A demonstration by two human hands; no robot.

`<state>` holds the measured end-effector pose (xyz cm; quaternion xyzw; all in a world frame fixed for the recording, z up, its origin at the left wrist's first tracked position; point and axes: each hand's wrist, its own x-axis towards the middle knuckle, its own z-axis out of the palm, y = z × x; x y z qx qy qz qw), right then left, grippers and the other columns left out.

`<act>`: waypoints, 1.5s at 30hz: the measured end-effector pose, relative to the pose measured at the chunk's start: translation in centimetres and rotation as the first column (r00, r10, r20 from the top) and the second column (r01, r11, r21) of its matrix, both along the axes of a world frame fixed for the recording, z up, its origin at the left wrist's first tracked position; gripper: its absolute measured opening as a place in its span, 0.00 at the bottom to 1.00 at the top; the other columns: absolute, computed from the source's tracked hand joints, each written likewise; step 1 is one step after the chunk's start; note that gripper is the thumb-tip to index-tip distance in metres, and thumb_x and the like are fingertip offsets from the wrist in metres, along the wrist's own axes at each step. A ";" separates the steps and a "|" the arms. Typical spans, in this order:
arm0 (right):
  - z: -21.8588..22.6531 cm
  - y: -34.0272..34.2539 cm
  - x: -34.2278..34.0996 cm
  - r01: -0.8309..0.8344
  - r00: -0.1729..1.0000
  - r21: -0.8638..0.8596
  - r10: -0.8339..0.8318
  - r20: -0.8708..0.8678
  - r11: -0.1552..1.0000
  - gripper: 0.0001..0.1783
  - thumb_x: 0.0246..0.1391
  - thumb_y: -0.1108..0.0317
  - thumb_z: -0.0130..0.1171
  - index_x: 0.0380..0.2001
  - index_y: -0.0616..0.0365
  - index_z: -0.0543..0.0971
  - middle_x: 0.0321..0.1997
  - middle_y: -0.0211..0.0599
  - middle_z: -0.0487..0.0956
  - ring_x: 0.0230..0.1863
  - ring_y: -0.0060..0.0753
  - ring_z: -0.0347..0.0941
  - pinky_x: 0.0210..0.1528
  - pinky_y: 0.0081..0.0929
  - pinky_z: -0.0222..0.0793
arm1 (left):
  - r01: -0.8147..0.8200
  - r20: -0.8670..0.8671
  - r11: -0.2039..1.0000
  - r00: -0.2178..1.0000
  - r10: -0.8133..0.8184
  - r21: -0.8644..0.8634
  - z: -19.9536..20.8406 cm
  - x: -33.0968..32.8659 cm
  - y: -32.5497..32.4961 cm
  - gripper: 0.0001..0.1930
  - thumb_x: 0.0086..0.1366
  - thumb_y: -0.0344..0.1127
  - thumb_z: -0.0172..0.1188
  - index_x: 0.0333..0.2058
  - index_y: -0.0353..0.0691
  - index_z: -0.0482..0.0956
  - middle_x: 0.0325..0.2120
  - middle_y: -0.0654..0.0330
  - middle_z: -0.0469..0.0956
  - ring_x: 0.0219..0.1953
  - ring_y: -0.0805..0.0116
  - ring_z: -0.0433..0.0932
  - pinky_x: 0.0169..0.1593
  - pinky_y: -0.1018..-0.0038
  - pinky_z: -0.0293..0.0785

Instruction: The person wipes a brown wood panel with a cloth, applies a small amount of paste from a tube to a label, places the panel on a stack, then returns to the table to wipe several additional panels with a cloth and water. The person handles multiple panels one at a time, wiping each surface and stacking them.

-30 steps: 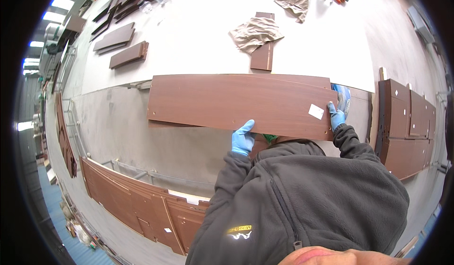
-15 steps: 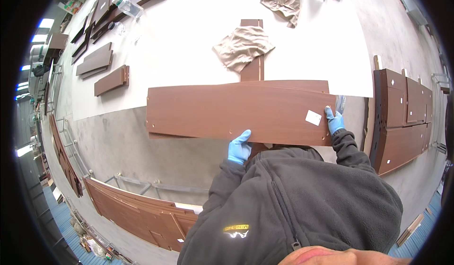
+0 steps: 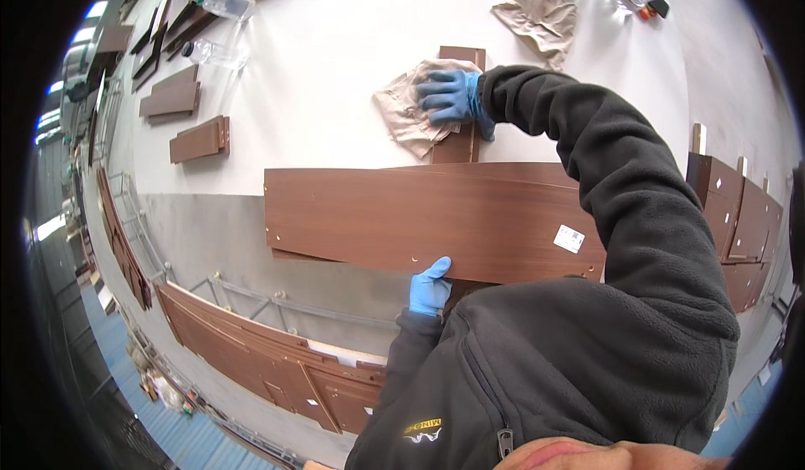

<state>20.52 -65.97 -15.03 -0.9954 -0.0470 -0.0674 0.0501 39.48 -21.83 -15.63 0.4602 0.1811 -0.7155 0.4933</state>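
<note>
A long brown panel (image 3: 419,218) with a white label near its right end lies across in front of me, over another panel whose edge shows below it. My left hand (image 3: 430,288), in a blue glove, grips its near edge, thumb on top and fingers hidden beneath. Beyond the panel, my gloved right hand (image 3: 453,98) lies on a crumpled beige cloth (image 3: 401,116), its fingers stretched out and slightly apart. Under the cloth is a narrower brown board (image 3: 458,147), pointing away from me.
Two clear bottles, one of them a plastic bottle (image 3: 225,3), lie at the far left near dark boards. Small brown boards (image 3: 199,141) rest on the white table (image 3: 310,93). Another cloth (image 3: 541,21) lies far right. Stacked panels (image 3: 742,218) stand right, more panels (image 3: 277,361) lower left.
My right hand has let go of the long panel's right end and reached forward onto the cloth. My left hand keeps its hold on the near edge.
</note>
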 end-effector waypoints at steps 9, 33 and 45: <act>3.1 -4.8 -1.6 0.213 0.966 -0.150 -0.231 -0.114 0.965 0.62 0.11 0.36 0.87 0.61 0.33 0.75 0.60 0.42 0.79 0.68 0.50 0.72 0.75 0.58 0.63 | 0.008 0.092 0.981 0.996 0.010 -0.192 4.2 -1.7 -7.2 0.18 0.71 0.22 0.61 0.58 0.35 0.78 0.54 0.57 0.82 0.58 0.61 0.81 0.67 0.62 0.74; 3.6 -12.0 -2.0 0.864 0.495 0.067 -0.820 -0.287 0.498 0.56 0.44 0.39 0.74 0.75 0.41 0.63 0.74 0.50 0.68 0.76 0.58 0.61 0.77 0.55 0.54 | 0.801 0.225 0.554 0.511 -0.830 0.227 6.8 -5.1 -19.9 0.28 0.75 0.57 0.62 0.38 0.31 0.83 0.30 0.52 0.86 0.27 0.66 0.85 0.29 0.75 0.80; 14.7 -4.3 8.2 0.697 0.584 0.557 -0.808 -0.076 0.452 0.44 0.44 0.47 0.74 0.61 0.58 0.75 0.55 0.57 0.80 0.56 0.60 0.78 0.61 0.49 0.74 | 0.143 0.412 0.926 0.911 0.014 -0.348 10.6 7.1 -30.2 0.32 0.74 0.56 0.63 0.64 0.37 0.72 0.56 0.53 0.80 0.59 0.62 0.80 0.57 0.59 0.81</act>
